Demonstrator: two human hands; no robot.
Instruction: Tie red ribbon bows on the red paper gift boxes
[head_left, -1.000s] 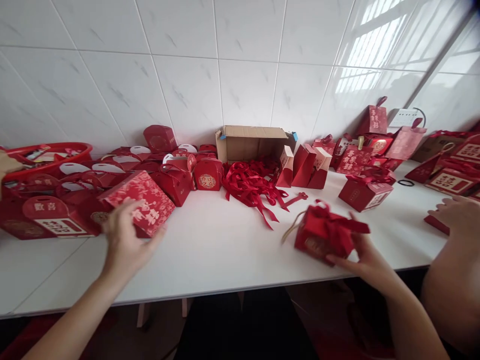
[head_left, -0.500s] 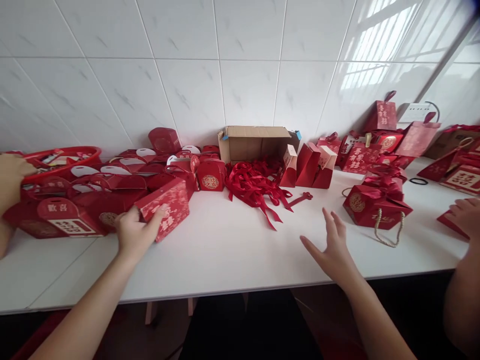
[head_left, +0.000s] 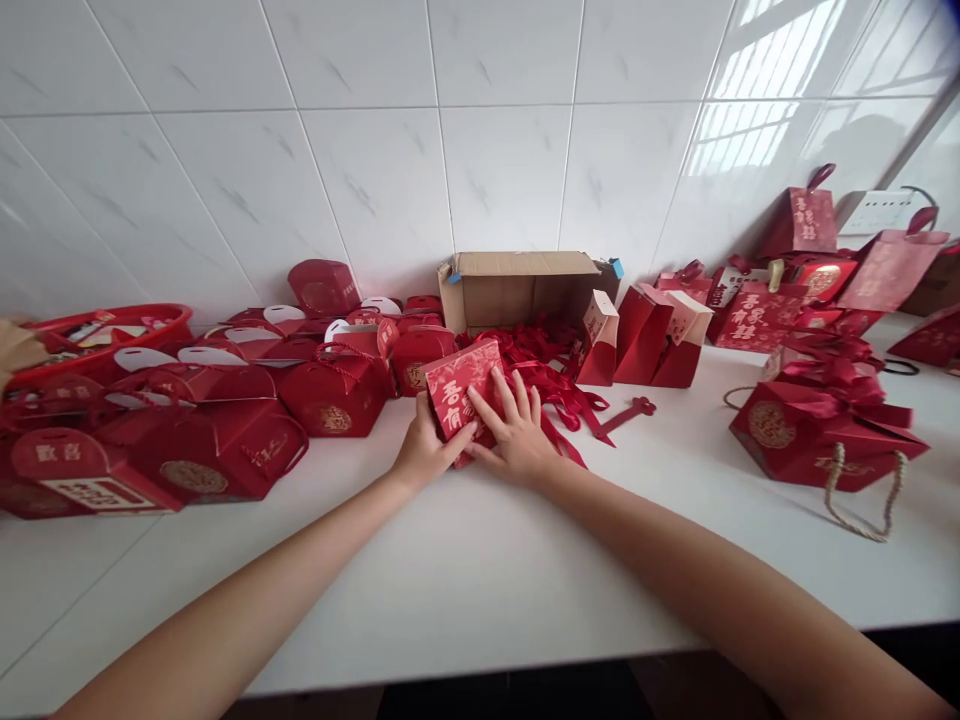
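In the head view, the left hand (head_left: 421, 447) holds a small red paper gift box with pale lettering (head_left: 459, 372) by its left side, thumb across the printed face, the other fingers mostly hidden behind. The right hand (head_left: 519, 440) lies on the same face with its fingers spread. The box is tilted over the middle of the white bench (head_left: 450, 580), well in from the near edge; whether it touches the bench, I cannot tell.

Pressing too hard with the spread fingers could dent the thin paper walls. Sliding the box back could catch the loose heap of red satin ribbon (head_left: 559, 405) just behind it and drag strands along.

Towards the bench's back edge stands an open brown cardboard carton (head_left: 525, 264). Folded red boxes (head_left: 225, 440) crowd the left end, beside a round red plastic basin (head_left: 176, 325); a rope-handled red box with a bow (head_left: 795, 430) sits towards the right end. White tiles (head_left: 367, 170) cover the wall.
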